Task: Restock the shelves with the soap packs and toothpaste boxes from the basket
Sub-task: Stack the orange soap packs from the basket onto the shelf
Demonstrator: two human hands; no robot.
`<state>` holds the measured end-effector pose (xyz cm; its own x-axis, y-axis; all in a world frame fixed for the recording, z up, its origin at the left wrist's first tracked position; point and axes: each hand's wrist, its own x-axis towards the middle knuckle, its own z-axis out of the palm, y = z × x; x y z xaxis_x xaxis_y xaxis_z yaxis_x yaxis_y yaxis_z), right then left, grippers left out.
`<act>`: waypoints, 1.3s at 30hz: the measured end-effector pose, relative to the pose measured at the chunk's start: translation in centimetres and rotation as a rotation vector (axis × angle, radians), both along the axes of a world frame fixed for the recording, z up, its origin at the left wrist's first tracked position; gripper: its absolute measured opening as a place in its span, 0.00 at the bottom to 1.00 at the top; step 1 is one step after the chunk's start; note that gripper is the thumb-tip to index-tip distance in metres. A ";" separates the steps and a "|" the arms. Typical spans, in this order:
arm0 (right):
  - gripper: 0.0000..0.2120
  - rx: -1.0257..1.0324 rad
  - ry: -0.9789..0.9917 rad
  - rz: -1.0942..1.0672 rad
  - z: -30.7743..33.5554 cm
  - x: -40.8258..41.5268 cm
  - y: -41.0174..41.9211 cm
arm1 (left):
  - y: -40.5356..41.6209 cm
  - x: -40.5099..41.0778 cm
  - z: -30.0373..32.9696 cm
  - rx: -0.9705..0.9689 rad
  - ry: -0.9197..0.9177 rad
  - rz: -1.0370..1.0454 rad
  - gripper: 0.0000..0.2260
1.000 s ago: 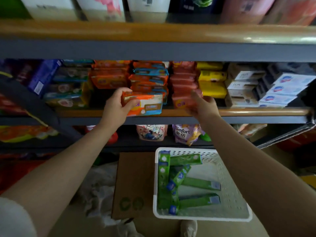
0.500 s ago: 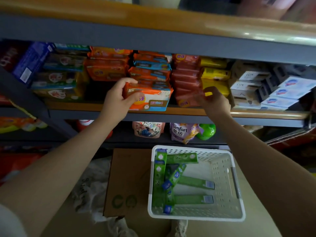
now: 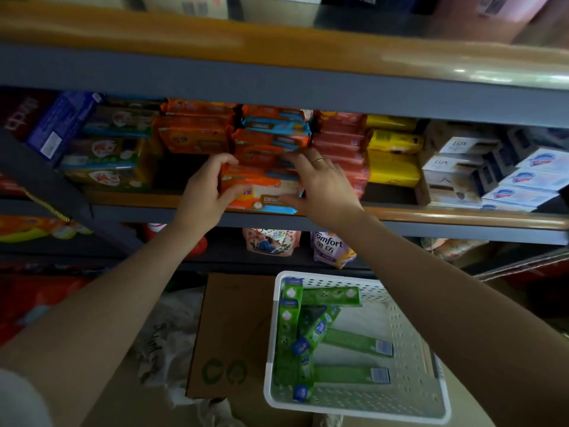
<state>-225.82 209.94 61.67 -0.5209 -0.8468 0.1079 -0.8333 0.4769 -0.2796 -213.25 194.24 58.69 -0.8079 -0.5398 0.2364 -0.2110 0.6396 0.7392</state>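
Two hands on one soap pack (image 3: 261, 192) at shelf (image 3: 431, 215) front edge: left hand (image 3: 203, 192) grips its left end, right hand (image 3: 320, 183) lies flat-fingered against it, probably squaring it under the stack; toothpaste boxes (image 3: 320, 337) remain in basket (image 3: 412, 349).

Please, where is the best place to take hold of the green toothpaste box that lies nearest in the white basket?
Probably pinch the long green toothpaste box across its narrow sides near the barcode end, from above: it lies flat in the white perforated plastic basket, that end free.

Dim, softly blurred wide-angle view, glare on upper shelf edge (image 3: 505, 73)
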 end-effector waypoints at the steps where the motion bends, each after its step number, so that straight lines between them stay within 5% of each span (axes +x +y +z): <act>1: 0.30 0.051 0.000 0.040 0.1 -0.1 -0.7 | -0.1 0.0 -0.1 -0.002 -0.004 0.003 0.20; 7: 0.28 0.105 -0.068 0.090 1.0 -0.5 -1.5 | -0.9 0.3 -0.1 -0.041 -0.047 0.017 0.29; 12: 0.24 0.036 -0.099 0.084 1.8 -0.8 -1.6 | -2.4 1.3 1.3 -0.437 -0.171 0.038 0.29; 16: 0.23 0.008 -0.118 0.103 1.8 -1.0 -1.8 | -3.0 1.0 1.9 -0.555 -0.363 0.031 0.31; 22: 0.23 -0.107 -0.224 0.003 1.9 -1.6 -1.5 | -2.8 0.9 1.4 -0.639 -0.280 -0.092 0.34; 26: 0.21 -0.158 -0.288 -0.001 2.0 -1.5 -1.7 | -3.0 1.1 0.8 -0.610 -0.247 -0.088 0.28; 30: 0.20 -0.269 -0.409 -0.097 1.8 -1.8 -2.0 | -2.6 0.7 1.1 -0.382 -0.146 -0.047 0.24; 39: 0.20 0.084 0.225 0.062 -0.9 -1.6 -1.9 | -2.9 0.2 -0.8 -0.355 -0.315 -0.108 0.16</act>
